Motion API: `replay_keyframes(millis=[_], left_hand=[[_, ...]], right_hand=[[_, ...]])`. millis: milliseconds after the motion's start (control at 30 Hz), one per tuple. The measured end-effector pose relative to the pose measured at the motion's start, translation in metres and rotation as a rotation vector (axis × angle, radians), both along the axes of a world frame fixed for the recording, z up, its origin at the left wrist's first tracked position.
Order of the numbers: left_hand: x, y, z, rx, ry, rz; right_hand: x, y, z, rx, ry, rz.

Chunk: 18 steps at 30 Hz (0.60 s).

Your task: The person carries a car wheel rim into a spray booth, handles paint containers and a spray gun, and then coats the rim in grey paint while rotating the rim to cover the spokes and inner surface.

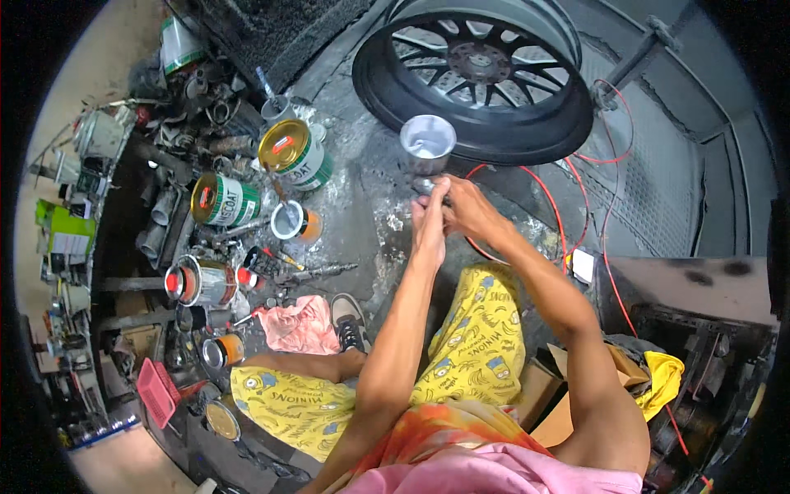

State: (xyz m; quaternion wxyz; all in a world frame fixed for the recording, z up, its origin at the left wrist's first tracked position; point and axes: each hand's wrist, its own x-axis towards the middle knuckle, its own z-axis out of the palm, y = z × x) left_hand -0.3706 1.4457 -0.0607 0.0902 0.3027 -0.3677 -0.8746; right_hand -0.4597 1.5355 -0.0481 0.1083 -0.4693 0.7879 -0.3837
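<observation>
Straight ahead of me, below the wheel rim, an open cup (pixel 428 150) holds silvery-grey liquid. It sits above a small metal body, apparently a spray gun (pixel 423 184), most of which my hands hide. My left hand (pixel 429 226) is closed around its lower part, fingers pointing up. From the right, my right hand (pixel 471 207) meets it, fingers bent in and closed at the same metal part, close under the cup. The black multi-spoke wheel rim (pixel 477 128) lies tilted on the floor just beyond the cup.
Green-and-white paint cans (pixel 311 169) and a cup with a stirrer (pixel 286 221) stand at left. A pink cloth (pixel 300 325) lies by my shoe (pixel 350 319). A red hose (pixel 553 202) loops across the floor at right. Cardboard boxes (pixel 539 387) sit beside me. Shelving (pixel 82 280) lines the left.
</observation>
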Motion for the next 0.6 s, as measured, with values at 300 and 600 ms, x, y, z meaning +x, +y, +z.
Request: replay_keyframes(millis=[300, 600], left_hand=[[0.044, 0.017, 0.212, -1.292, 0.546, -0.653], [0.124, 0.107, 0.346, -1.526, 1.505, -0.004]], right_hand=[[-0.019, 0.121, -0.004, -0.149, -0.170, -0.454], [0.000, 0.146, 0.016, -0.317, -0.313, -0.685]])
